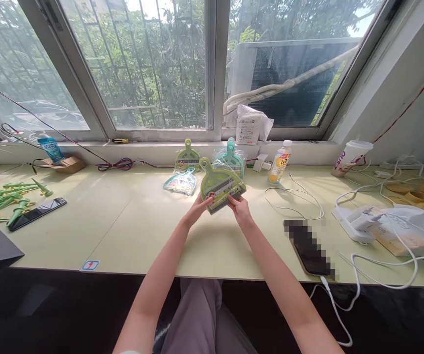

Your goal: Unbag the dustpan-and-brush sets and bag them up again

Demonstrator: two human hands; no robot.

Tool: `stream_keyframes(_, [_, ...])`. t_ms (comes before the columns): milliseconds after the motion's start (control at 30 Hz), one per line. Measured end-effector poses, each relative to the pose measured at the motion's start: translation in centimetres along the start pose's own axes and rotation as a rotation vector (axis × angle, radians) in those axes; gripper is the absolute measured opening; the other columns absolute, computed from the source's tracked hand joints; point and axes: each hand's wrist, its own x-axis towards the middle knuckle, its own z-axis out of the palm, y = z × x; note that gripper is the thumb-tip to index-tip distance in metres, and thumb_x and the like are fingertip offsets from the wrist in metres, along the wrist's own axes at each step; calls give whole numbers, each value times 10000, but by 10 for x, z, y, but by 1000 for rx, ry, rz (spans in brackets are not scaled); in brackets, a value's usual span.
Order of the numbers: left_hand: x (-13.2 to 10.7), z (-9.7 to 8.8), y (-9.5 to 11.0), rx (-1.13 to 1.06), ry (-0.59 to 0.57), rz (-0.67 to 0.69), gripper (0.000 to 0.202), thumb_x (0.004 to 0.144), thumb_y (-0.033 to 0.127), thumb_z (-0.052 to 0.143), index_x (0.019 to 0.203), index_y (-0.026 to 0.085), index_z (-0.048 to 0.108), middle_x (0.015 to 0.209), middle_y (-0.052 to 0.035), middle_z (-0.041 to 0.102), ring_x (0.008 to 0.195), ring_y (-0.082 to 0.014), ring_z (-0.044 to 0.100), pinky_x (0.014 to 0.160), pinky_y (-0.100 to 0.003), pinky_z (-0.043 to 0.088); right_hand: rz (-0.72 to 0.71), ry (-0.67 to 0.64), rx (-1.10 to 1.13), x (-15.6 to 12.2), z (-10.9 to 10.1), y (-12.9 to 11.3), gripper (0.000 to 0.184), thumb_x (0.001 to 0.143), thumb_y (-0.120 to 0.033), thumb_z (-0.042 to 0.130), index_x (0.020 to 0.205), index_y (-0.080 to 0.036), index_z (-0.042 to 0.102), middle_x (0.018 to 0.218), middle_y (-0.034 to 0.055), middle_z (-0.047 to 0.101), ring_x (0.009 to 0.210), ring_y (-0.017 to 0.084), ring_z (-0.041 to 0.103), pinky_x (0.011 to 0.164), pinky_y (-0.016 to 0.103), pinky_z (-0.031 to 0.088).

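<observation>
Between my hands is a green mini dustpan and brush set (222, 183), tilted, its round handle hole at the upper left. My left hand (196, 207) grips its lower left side, and my right hand (240, 206) pinches its lower right edge. Behind it, a teal dustpan set (230, 158) in clear wrap leans against the wall below the window. Another green dustpan set (187, 156) leans there to the left. A pale teal wrapped dustpan set (181, 182) lies flat on the table, just left of the held one.
A juice bottle (280, 162), a phone (309, 248) and white cables (355, 275) are on the right, with a cup (352, 157) behind. On the left lie a dark phone (37, 214), green plastic pieces (7, 201) and a blue pack (50, 149) in a cardboard box (66, 164).
</observation>
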Motion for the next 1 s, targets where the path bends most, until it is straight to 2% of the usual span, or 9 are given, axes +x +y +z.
stream_keyframes(100, [0, 7, -11, 30, 61, -56, 738, 780, 424, 700, 1418, 282, 356, 1407, -103, 516, 1281, -311, 482, 1010, -465, 420, -10, 35, -17, -3, 0, 4, 432, 531, -345, 886, 847, -158, 658, 955, 76, 732, 1012, 267, 667, 894, 409, 586])
stream_keyframes(200, [1, 11, -23, 74, 74, -147, 762, 762, 460, 701, 1408, 315, 323, 1417, -91, 502, 1266, -319, 487, 913, -457, 479, -41, 109, -2, -2, -4, 6, 430, 544, -341, 882, 866, -162, 661, 972, 68, 732, 1002, 252, 672, 890, 384, 589])
stream_keyframes(267, [4, 11, -26, 103, 102, -156, 742, 757, 471, 697, 1386, 311, 339, 1404, -93, 511, 1235, -320, 509, 851, -430, 501, -12, 126, -34, 0, -7, 4, 409, 553, -336, 881, 849, -161, 660, 948, 67, 735, 964, 247, 685, 873, 384, 596])
stream_keyframes(400, [6, 3, -21, 148, 119, -123, 738, 749, 466, 694, 1378, 306, 343, 1349, -103, 546, 1162, -315, 551, 759, -389, 514, 107, 40, -166, 7, -9, -3, 397, 556, -311, 887, 838, -144, 663, 874, 79, 740, 860, 246, 708, 827, 410, 608])
stream_keyframes(600, [5, -1, -19, 184, 111, -138, 753, 739, 470, 691, 1380, 333, 320, 1302, -72, 565, 1085, -263, 589, 740, -349, 511, 125, -27, -232, 9, -11, -11, 467, 524, -305, 900, 890, -138, 665, 931, 86, 738, 866, 244, 702, 778, 374, 614])
stream_keyframes(733, [8, -2, -21, 153, 159, -133, 727, 727, 430, 696, 1355, 318, 348, 1281, -68, 576, 1050, -249, 603, 702, -324, 520, 119, -31, -301, 5, -9, -14, 387, 615, -353, 843, 882, -150, 651, 940, 91, 721, 813, 210, 692, 642, 297, 595])
stream_keyframes(833, [12, -7, -19, 74, 272, -144, 688, 682, 356, 718, 1292, 272, 408, 1231, -76, 604, 990, -237, 624, 686, -318, 534, 130, -31, -470, 4, -6, -17, 331, 725, -459, 720, 852, -164, 643, 921, 78, 693, 680, 150, 638, 464, 223, 462])
stream_keyframes(900, [13, -11, -17, 1, 337, -149, 666, 651, 308, 723, 1249, 234, 440, 1191, -89, 622, 926, -229, 640, 681, -333, 549, 75, -57, -615, 2, -5, -17, 337, 755, -491, 659, 889, -182, 653, 882, 49, 669, 622, 120, 570, 443, 213, 380])
stream_keyframes(1000, [13, -15, -13, -79, 372, -133, 624, 651, 285, 704, 1219, 187, 465, 1147, -113, 635, 828, -218, 652, 672, -380, 573, -94, -142, -840, -1, -2, -14, 403, 755, -484, 647, 1078, -242, 648, 825, 0, 628, 639, 121, 514, 536, 231, 388])
